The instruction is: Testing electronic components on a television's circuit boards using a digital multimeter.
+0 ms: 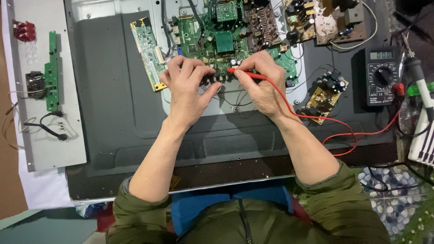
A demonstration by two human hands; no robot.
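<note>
Both arms reach forward over the back of a big grey screen [117, 113] that lies flat. The left hand [187, 88] is bent at the knuckles, and its fingers press down on the bottom edge of the big green board [217, 40] – whether they pinch anything I cannot tell. The right hand [262, 83] is just beside it, fingers closed tight on a red probe [242, 73] whose tip touches that same edge. A red wire [316, 117] runs from the probe, past the right wrist, over to the black meter [382, 77] on the right. A small yellow board [323, 95] lies between the hand and the meter. A long thin green board [149, 52] sits just left of the left hand. Far to the left – on a grey panel [54, 144] – there is a narrow green strip [53, 70] and a little red block [25, 30]. Brown boards [325, 20] lie at the top right. A soldering iron [418, 74] lies next to the meter
</note>
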